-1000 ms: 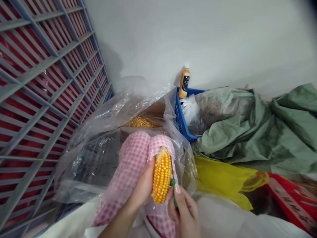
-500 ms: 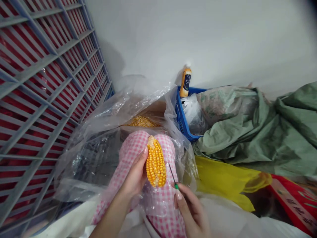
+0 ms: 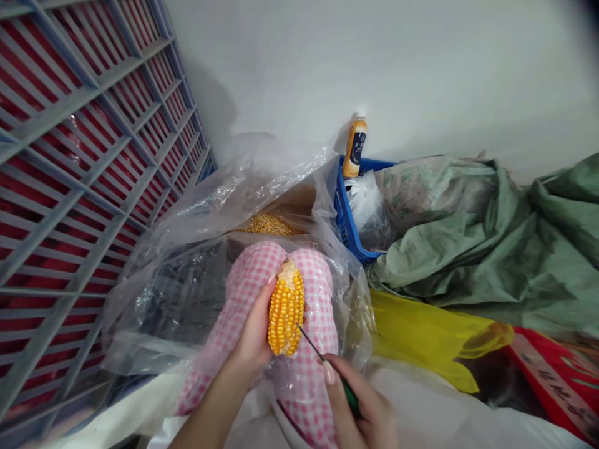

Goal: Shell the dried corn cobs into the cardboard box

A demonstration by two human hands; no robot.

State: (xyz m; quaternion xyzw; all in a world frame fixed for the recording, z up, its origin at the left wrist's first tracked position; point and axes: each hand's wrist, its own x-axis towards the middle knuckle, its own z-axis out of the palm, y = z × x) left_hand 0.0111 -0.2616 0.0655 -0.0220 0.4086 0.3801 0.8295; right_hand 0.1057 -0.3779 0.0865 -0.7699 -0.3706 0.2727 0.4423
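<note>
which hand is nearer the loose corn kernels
Left. The left hand grips the corn cob below the kernels; the right hand, holding a green-handled pick, sits farther away, down to the right.

"What's that in your left hand?"

"A corn cob, held by my left hand, nearly upright and leaning a little. Orange-yellow kernels pack its sides, and its top end is pale and ragged."

"And in the right?"

"My right hand grips a thin steel pick with a green handle. It slants up, and its point meets the cob's right side."
</note>
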